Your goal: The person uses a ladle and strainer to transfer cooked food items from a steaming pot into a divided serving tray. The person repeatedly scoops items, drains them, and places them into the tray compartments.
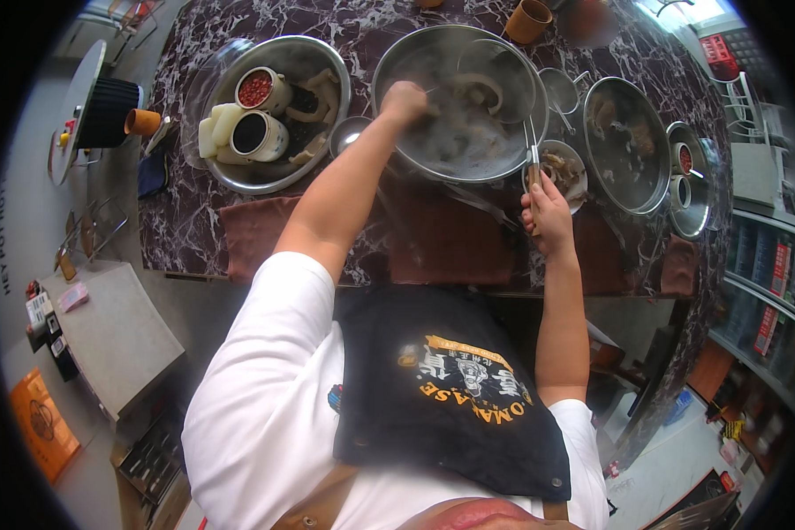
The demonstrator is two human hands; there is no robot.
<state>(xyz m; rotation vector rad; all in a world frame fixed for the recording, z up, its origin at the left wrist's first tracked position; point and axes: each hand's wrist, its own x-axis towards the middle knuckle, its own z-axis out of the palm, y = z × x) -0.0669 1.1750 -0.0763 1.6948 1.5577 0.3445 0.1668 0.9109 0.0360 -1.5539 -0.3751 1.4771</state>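
My right hand [546, 211] grips the wooden handle [534, 173] of a round wire-rimmed strainer [475, 44]. The strainer's head lies over a wide metal pot [387, 61] of steaming, cloudy liquid. A pale, curved piece of food [482, 85] shows within the strainer's rim. My left hand [404, 103] is over the pot's left side, its fingers curled. Steam and blur there obscure what it may hold; a thin pale line juts out beside the knuckles. Just right of the pot, near my right hand, stands a bowl [572, 173] of cut, greyish-brown food.
Left is a metal basin [275, 187] holding two containers, one with red pieces [255, 89], one with dark liquid [250, 132]. A metal ladle bowl [350, 136] sits between basin and pot. Right stand another steaming pot [656, 202] and a smaller basin [692, 227]. Brown cloths [447, 242] line the marbled table's front.
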